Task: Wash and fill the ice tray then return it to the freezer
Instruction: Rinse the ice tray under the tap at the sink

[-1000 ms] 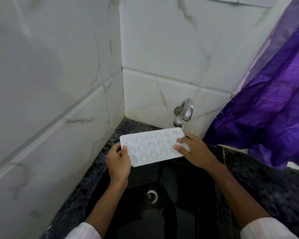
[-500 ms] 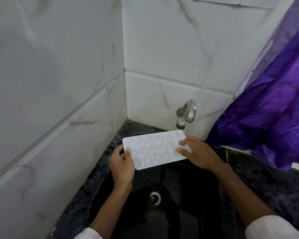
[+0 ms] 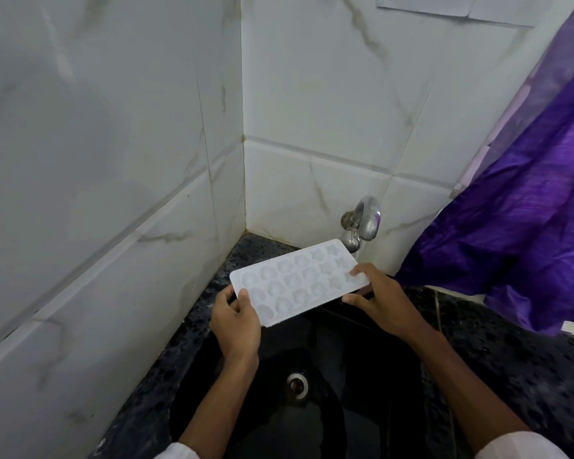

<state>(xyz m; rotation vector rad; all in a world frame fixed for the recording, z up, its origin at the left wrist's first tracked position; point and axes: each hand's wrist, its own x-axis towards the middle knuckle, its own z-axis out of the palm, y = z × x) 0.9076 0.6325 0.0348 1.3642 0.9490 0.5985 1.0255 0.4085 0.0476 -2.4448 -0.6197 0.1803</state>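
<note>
A white ice tray (image 3: 297,281) with several moulded cells hangs level above the black sink basin (image 3: 355,385). My left hand (image 3: 236,321) grips its near left corner, thumb on top. My right hand (image 3: 378,298) holds the right end, fingers over the rim and thumb along the front edge. The tray's far right corner sits just under the spout of the chrome tap (image 3: 360,223). No running water shows.
White marble-look tiled walls close in on the left and behind. A purple curtain (image 3: 517,226) hangs at the right over the black speckled counter (image 3: 511,342). The steel drain (image 3: 297,384) lies in the basin floor.
The tray has stayed under the tap in both hands. The right hand's fingers have shifted a little along the tray's right end, and the view has moved slightly.
</note>
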